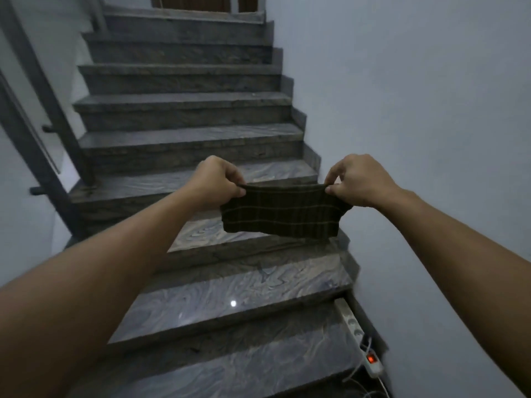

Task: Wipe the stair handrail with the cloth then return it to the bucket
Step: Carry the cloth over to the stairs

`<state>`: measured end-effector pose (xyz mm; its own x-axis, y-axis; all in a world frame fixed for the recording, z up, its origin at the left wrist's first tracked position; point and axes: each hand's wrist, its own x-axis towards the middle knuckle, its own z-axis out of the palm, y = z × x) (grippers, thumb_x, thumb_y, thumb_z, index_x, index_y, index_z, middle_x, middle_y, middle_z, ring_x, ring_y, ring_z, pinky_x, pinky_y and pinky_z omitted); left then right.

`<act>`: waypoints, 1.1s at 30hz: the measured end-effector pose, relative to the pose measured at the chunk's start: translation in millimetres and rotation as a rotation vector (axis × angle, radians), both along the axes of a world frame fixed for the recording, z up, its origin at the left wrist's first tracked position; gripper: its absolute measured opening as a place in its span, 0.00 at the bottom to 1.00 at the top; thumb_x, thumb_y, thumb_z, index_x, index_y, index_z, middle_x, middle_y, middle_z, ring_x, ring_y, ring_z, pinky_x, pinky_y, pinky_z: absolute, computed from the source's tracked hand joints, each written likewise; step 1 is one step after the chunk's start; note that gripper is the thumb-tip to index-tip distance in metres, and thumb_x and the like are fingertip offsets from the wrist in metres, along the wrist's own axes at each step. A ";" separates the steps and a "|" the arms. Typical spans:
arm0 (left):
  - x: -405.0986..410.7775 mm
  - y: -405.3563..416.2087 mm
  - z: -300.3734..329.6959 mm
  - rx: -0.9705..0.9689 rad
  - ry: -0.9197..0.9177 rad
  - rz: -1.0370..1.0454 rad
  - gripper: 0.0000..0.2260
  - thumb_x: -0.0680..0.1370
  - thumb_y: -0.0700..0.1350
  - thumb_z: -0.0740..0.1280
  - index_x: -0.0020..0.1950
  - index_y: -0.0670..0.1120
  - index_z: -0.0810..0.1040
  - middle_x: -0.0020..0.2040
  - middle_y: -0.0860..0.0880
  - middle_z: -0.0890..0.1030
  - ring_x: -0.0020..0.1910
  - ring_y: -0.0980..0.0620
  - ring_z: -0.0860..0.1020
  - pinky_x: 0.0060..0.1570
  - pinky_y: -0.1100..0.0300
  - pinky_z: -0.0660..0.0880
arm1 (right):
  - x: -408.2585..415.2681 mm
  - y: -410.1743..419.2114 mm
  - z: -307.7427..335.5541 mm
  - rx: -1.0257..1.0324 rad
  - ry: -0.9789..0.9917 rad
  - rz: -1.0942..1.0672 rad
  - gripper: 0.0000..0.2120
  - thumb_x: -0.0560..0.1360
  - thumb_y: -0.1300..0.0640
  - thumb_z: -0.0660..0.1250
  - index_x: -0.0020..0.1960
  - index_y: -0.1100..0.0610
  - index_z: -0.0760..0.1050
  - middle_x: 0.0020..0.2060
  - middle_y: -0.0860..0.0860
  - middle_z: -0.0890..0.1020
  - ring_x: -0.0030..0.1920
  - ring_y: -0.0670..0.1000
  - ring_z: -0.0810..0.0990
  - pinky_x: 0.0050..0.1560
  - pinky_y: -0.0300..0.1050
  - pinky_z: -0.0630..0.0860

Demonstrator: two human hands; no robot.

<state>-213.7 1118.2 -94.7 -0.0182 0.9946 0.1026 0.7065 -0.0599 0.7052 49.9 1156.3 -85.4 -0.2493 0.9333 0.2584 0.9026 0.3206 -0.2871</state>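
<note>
A dark brown cloth with thin pale check lines hangs stretched between both hands, in front of me over the lower stairs. My left hand pinches its upper left corner. My right hand pinches its upper right corner. The stair handrail, a dark sloping rail with metal posts, runs up the left side, well left of the cloth and apart from both hands. No bucket is in view.
Grey marble stairs climb ahead to a wooden door. A white wall closes the right side. A white power strip with a red lit switch and cables lies on a low step by that wall.
</note>
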 end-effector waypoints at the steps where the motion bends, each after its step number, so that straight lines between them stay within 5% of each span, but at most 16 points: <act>1: -10.5 5.2 9.5 0.023 0.001 0.037 0.03 0.74 0.39 0.70 0.46 0.45 0.81 0.43 0.48 0.81 0.44 0.53 0.80 0.41 0.61 0.77 | -13.5 13.3 9.4 0.014 0.013 0.014 0.06 0.72 0.55 0.71 0.48 0.53 0.84 0.41 0.49 0.78 0.42 0.50 0.75 0.42 0.44 0.70; 8: -107.4 43.6 63.6 0.132 0.077 0.262 0.03 0.73 0.42 0.72 0.42 0.51 0.81 0.42 0.51 0.81 0.43 0.55 0.80 0.47 0.55 0.80 | -128.3 93.1 61.1 0.084 0.105 0.109 0.06 0.72 0.55 0.68 0.46 0.51 0.83 0.44 0.52 0.85 0.45 0.54 0.81 0.48 0.55 0.81; 18: -238.6 100.2 173.3 0.260 0.182 0.465 0.03 0.71 0.43 0.74 0.43 0.50 0.84 0.49 0.50 0.78 0.49 0.53 0.76 0.51 0.54 0.78 | -280.0 181.4 165.0 0.099 0.290 0.211 0.06 0.73 0.55 0.69 0.46 0.53 0.84 0.40 0.51 0.85 0.42 0.52 0.82 0.46 0.54 0.82; 22: -273.6 126.7 216.4 0.295 0.170 0.501 0.03 0.73 0.42 0.72 0.45 0.48 0.84 0.42 0.51 0.80 0.45 0.52 0.79 0.49 0.51 0.81 | -321.0 209.0 210.6 0.154 0.340 0.232 0.07 0.73 0.56 0.69 0.48 0.56 0.84 0.41 0.53 0.85 0.43 0.53 0.82 0.45 0.52 0.81; 28: -309.2 186.1 268.0 0.416 0.222 0.569 0.06 0.76 0.37 0.64 0.50 0.47 0.74 0.44 0.48 0.78 0.45 0.49 0.78 0.46 0.52 0.78 | -378.0 275.2 264.4 0.219 0.404 0.342 0.12 0.73 0.52 0.71 0.53 0.58 0.81 0.45 0.54 0.85 0.45 0.52 0.82 0.48 0.51 0.81; 33: -335.9 229.2 331.9 0.484 0.367 0.572 0.15 0.74 0.29 0.58 0.37 0.49 0.66 0.39 0.48 0.72 0.40 0.47 0.74 0.43 0.49 0.77 | -431.7 338.9 323.3 0.237 0.460 0.417 0.20 0.73 0.51 0.71 0.61 0.58 0.77 0.50 0.55 0.84 0.50 0.54 0.82 0.52 0.54 0.81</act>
<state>-549.6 1347.4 237.2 -0.3890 0.6869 0.6139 0.8998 0.1404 0.4131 -381.8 1495.2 238.0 -0.3929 0.6871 0.6111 0.4914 0.7186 -0.4920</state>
